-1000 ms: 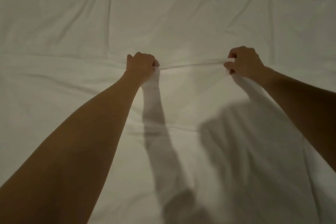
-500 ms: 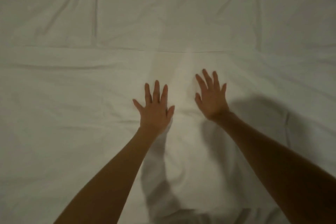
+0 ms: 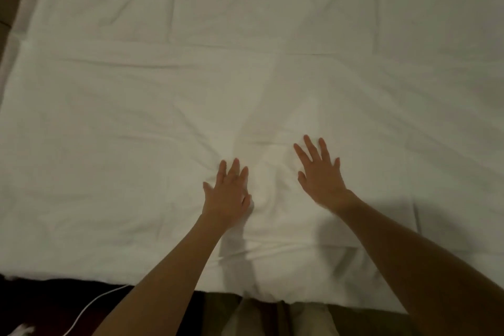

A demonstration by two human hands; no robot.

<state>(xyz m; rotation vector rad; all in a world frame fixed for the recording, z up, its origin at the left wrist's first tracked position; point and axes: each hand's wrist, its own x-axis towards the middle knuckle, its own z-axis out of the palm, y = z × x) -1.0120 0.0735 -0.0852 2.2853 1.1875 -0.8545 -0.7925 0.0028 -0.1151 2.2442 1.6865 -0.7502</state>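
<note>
Sheet [image 3: 136, 123] lies flat (near edge crosswise) under left hand [image 3: 227, 195], right hand [image 3: 320, 176].

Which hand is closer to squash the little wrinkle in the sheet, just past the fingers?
Probably the right hand: its spread fingers lie almost at the end of the wrinkle in the sheet. The left hand rests flat lower down, farther from it.

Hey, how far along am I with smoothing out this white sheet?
Done: the white sheet lies spread out, its near edge fairly straight. In hand: the left hand and right hand press flat on its middle, fingers spread. Left: creases across the far half and wrinkles beside the hands.
</note>
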